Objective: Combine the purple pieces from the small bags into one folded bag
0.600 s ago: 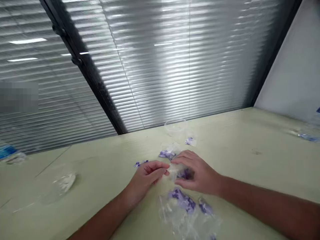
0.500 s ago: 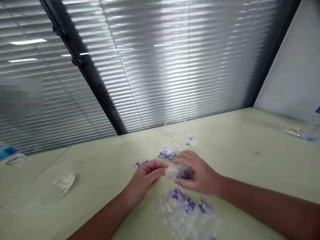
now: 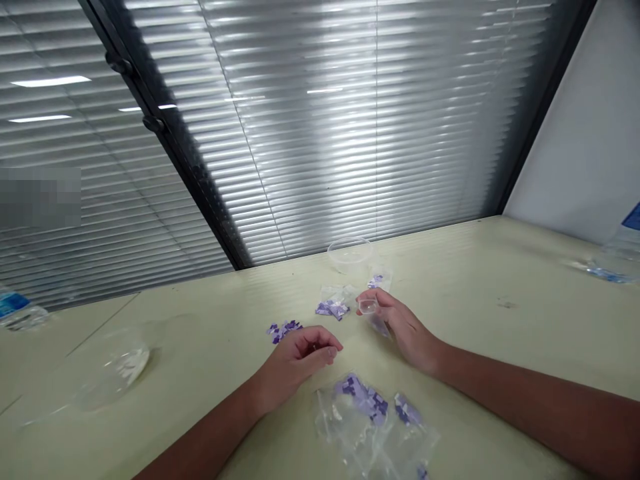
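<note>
I find the right hand (image 3: pixel 413 340) shifted away from the left hand (image 3: pixel 295 363), toward the far edge of the desk (image 3: pixel 475 300). Its fingers grip a clear packet (image 3: pixel 381 325) with a purplish tint, held just right of a purple-filled bag (image 3: pixel 334 305); the load therefore rests with one hand only. The left fingers are loosely curled, beside loose purple pieces (image 3: pixel 283 330); I cannot tell whether they pinch anything. Nearer the front edge lie clear bags (image 3: pixel 375 433) with purple contents. A round clear container (image 3: pixel 350 252) stands by the far edge.
</note>
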Action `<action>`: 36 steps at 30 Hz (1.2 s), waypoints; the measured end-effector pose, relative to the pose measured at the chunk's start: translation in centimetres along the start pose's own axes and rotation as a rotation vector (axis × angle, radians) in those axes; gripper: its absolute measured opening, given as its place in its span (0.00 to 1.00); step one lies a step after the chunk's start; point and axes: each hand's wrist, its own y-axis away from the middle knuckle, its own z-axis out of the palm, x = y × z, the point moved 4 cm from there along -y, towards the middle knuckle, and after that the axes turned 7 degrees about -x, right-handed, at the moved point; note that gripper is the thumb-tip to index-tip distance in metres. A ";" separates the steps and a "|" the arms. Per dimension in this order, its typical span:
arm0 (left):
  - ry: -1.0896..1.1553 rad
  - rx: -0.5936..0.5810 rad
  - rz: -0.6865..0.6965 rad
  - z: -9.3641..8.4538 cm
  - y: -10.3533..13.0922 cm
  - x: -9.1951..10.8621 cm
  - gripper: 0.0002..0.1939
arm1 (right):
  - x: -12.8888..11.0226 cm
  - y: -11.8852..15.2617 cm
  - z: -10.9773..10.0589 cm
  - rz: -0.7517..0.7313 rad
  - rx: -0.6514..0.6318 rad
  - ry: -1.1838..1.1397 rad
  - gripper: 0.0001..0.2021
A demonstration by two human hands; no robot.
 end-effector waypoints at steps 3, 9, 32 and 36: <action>-0.016 -0.009 0.012 0.1 0.1 -0.3 0.18 | 0.1 0.1 0.2 0.020 0.006 0.060 0.14; -0.075 -0.018 0.023 0.2 0.1 -0.6 0.17 | -0.3 0.4 1.1 0.093 -0.034 0.249 0.24; -0.369 -0.443 -0.036 0.1 1.8 2.6 0.35 | -1.7 0.6 0.3 -0.258 0.215 0.588 0.20; -0.493 -0.459 0.019 0.3 1.8 3.1 0.27 | -2.5 0.7 1.8 -0.374 -0.083 0.569 0.08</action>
